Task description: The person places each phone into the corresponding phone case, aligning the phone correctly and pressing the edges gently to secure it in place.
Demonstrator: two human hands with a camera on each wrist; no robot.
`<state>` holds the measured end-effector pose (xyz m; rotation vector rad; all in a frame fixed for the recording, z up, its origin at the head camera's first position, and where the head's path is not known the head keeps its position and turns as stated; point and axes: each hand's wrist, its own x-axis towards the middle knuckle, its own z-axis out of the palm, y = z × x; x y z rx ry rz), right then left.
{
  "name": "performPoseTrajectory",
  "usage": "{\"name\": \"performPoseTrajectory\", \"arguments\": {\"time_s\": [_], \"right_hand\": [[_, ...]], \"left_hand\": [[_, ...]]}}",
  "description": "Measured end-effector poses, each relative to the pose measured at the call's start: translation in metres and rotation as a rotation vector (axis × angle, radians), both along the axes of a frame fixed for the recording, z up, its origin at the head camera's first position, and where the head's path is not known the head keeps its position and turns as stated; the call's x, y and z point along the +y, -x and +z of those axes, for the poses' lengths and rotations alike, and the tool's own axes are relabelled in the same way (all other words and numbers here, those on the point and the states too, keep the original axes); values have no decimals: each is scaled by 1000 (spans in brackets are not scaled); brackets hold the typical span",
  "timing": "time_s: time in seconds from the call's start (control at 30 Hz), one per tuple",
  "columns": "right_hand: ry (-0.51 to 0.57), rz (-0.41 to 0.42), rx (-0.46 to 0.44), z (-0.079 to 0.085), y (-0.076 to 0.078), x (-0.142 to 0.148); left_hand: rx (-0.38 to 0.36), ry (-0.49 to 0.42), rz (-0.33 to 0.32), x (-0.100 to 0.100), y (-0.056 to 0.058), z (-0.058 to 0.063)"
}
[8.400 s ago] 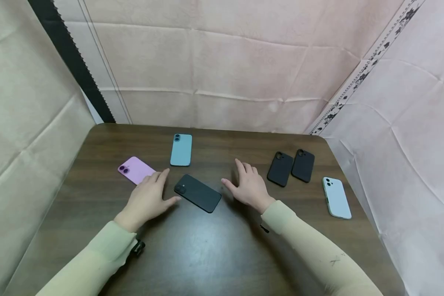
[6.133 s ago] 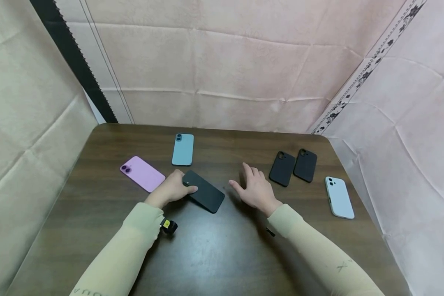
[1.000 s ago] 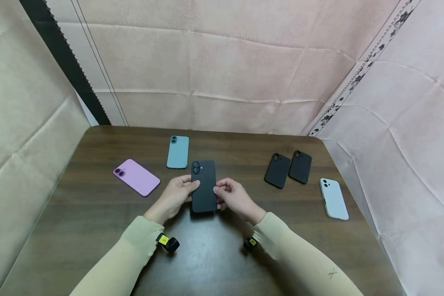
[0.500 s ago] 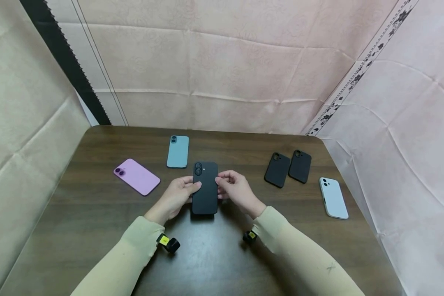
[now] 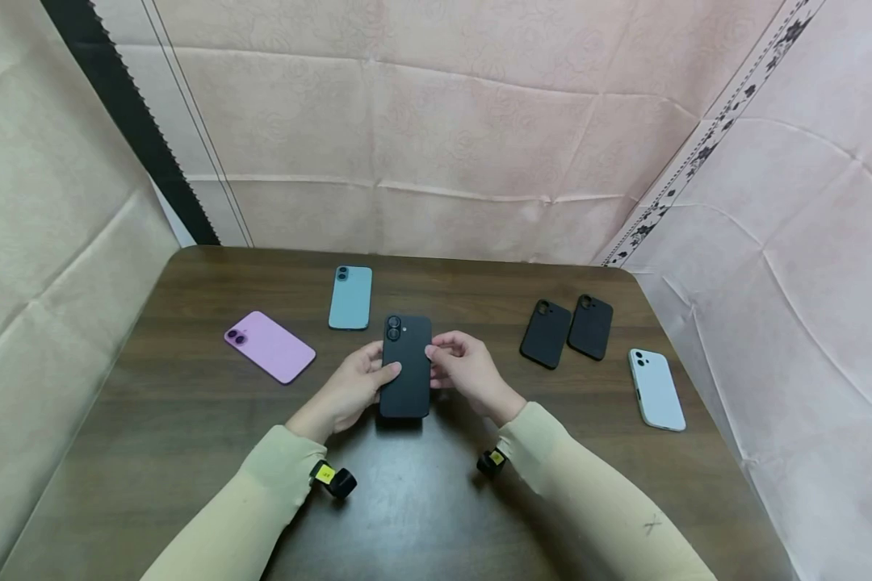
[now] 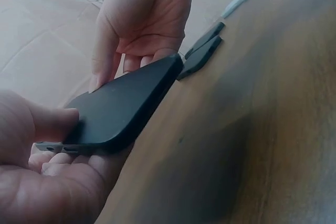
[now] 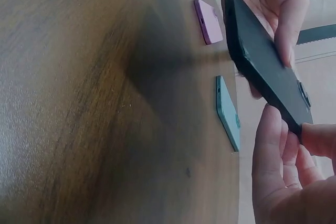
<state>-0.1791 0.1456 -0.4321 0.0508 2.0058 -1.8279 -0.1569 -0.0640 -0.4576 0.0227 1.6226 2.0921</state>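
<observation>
Both hands hold a black smartphone over the middle of the table, its back with the camera lenses turned up. My left hand grips the left long edge, thumb on the back and fingers beneath. My right hand pinches the right long edge between thumb and fingertips. In the left wrist view the smartphone is tilted, with cutouts along its near edge. The right wrist view shows the raised camera part of the smartphone at its far end. Its screen side is hidden.
A purple phone lies to the left and a blue phone behind. Two black phone cases lie side by side to the right, with a pale blue phone beyond. Cloth walls surround the wooden table.
The black smartphone lay on the table at first; my left hand took hold of it, then both hands lifted and turned it upright. Lately the right hand slid slightly up its edge.
</observation>
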Motion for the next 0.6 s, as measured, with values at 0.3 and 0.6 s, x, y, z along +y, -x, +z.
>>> {"name": "performPoseTrajectory", "arguments": {"time_s": [0.3, 0.6], "right_hand": [[-2, -11, 46, -5, 3, 2], [-202, 117, 196, -12, 27, 55]], "left_hand": [[-59, -35, 23, 0, 2, -2], [-61, -64, 17, -5, 1, -6]]}}
